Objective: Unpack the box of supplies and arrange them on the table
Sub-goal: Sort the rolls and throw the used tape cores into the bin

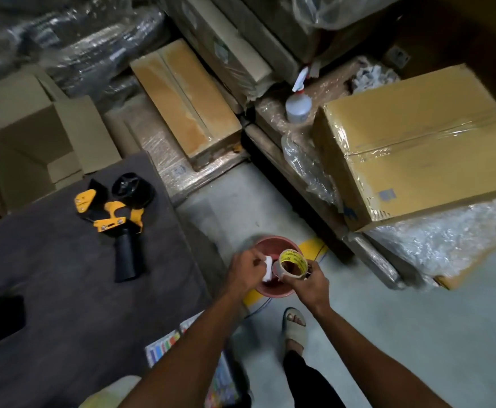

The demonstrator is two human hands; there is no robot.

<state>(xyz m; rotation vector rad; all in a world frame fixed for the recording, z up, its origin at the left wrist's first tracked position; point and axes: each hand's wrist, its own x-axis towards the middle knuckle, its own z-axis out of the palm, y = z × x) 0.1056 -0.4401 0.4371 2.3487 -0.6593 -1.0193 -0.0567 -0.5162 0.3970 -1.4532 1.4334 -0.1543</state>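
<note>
While the right hand [305,282] pinches a yellow-cored tape roll [292,265], the left hand [245,272] grips white paper [268,269] above a red bin [273,290]; bare floor [417,334] lies at three o'clock.

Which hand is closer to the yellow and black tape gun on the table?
The left hand. It holds a small white thing over the red bucket, on the side toward the tape gun. The right hand, holding the tape roll, is farther away.
</note>
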